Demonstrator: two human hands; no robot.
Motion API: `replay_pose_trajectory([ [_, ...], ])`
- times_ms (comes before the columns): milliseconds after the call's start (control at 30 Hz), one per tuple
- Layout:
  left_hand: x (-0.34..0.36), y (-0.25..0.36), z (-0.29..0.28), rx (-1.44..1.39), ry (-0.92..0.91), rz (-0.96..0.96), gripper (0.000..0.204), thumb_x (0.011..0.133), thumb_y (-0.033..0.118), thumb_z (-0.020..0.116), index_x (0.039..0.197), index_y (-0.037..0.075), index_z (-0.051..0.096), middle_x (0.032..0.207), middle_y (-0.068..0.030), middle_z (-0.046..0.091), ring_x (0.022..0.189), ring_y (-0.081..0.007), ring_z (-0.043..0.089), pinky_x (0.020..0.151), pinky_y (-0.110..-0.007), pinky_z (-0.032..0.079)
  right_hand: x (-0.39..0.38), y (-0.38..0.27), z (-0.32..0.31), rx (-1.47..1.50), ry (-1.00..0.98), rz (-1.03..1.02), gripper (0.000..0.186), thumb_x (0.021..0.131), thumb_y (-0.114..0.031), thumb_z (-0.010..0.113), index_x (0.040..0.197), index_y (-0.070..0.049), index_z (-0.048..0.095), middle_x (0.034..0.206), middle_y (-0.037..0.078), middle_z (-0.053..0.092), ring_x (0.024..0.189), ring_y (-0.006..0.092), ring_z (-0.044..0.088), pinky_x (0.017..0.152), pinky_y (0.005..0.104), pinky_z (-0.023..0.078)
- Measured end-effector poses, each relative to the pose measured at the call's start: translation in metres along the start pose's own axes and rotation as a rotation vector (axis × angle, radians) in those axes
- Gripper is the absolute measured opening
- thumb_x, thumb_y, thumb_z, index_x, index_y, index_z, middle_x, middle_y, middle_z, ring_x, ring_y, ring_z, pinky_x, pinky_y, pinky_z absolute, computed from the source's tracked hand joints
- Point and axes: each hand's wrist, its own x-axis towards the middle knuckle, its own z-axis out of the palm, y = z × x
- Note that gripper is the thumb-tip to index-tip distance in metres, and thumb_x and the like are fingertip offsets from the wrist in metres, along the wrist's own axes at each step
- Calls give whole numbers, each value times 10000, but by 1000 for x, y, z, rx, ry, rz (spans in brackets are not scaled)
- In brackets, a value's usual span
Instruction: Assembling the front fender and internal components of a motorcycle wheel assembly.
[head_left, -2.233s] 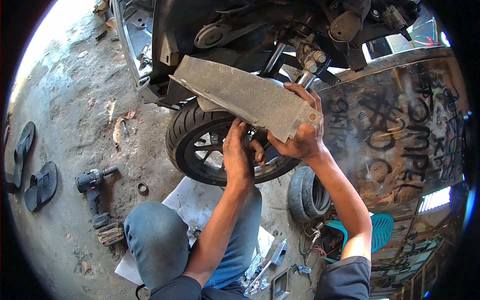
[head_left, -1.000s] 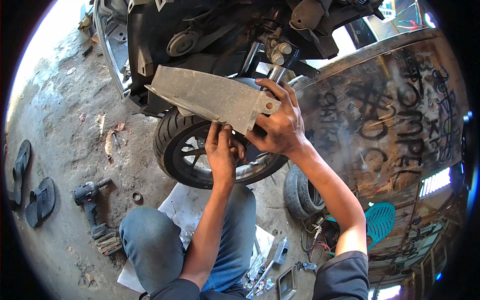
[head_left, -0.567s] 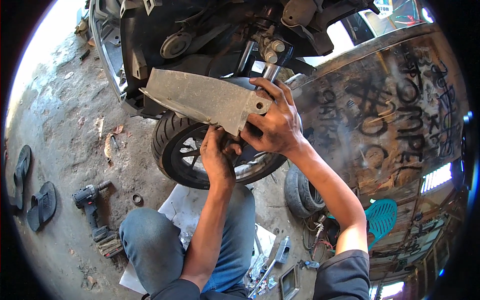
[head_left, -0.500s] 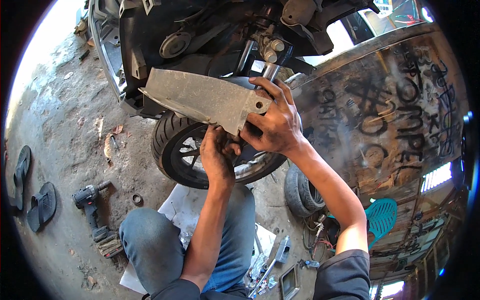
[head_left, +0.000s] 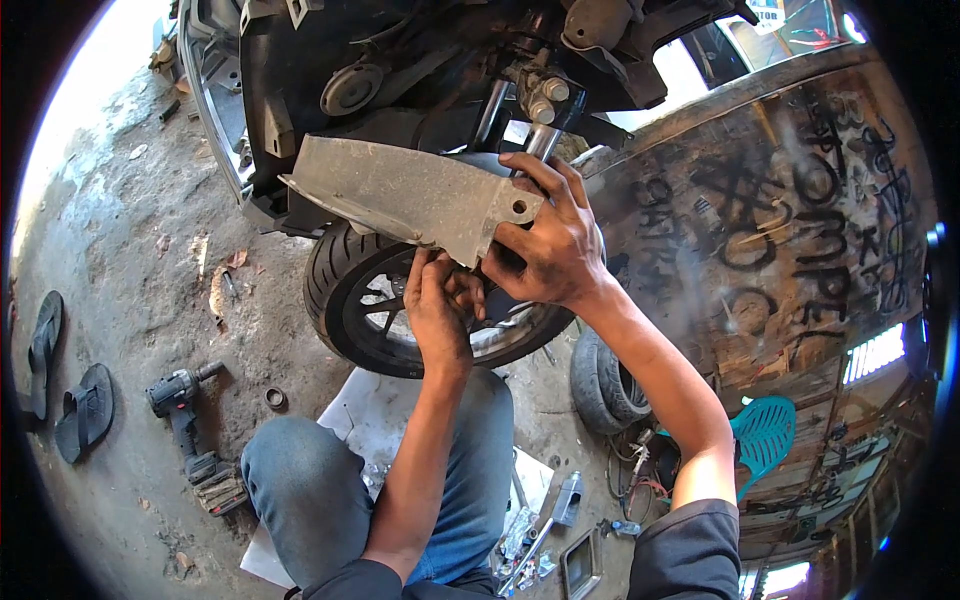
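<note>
A dusty grey mudguard (head_left: 400, 185) sits over the front wheel (head_left: 345, 300) of a motorbike. My right hand (head_left: 550, 245) is closed on its right end, thumb and fingers on either side of a tab with a round hole. Just below the mudguard's lower edge is my left hand (head_left: 440, 310), its fingers curled up against the underside. Whatever those fingertips pinch is hidden. Behind the mudguard rise the shiny fork tubes (head_left: 545, 140), with a clamp and bolts above them.
Dark body panels (head_left: 300, 80) hang overhead. On the floor at left lie a cordless impact wrench (head_left: 190, 430), a metal ring (head_left: 275, 398) and black sandals (head_left: 85, 412). Loose tyres (head_left: 600, 385) and a metal tray (head_left: 580, 565) are at right, near a painted wooden board (head_left: 740, 220).
My left hand has turned slightly and its fingers have shifted under the mudguard's edge. My right hand and the mudguard stay almost where they were.
</note>
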Motion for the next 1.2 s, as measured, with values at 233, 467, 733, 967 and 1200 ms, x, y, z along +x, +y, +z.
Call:
replay_pose_trajectory([
  [233,2,1,-2,-68,13,35,432,945,135,469,1347,-23,452,864,-55,565,573,-97,500,467,-217,407,-1,0,3,-26,-15,-9,260,692,-255,716,946,-203,727,1037,49,628,1242,258,479,1029,523,361],
  [467,5,1,0,-131,32,32,219,945,183,474,1011,18,602,685,-10,533,548,-70,457,442,-210,351,-1,1,2,-16,-6,-5,247,696,-246,714,939,-197,723,1029,36,628,1237,250,484,1033,508,355],
  [733,0,-1,-2,29,7,11,479,958,216,458,1392,14,437,607,27,404,480,-56,369,432,-213,314,1,-1,1,-25,11,-6,240,695,-243,714,930,-193,716,1019,35,621,1215,246,501,1013,500,372],
  [967,6,-6,-9,62,5,84,406,961,235,465,1284,-5,516,576,20,420,414,-58,326,388,-219,316,1,-2,1,-30,-3,2,241,696,-249,711,931,-197,714,1029,32,619,1217,243,499,1016,492,373],
  [1200,3,-1,-4,23,-58,81,354,950,223,466,1236,17,503,577,-8,454,409,-63,338,380,-228,334,0,-1,1,-33,-12,3,234,706,-254,707,933,-195,716,1039,35,617,1227,245,491,1001,498,377],
])
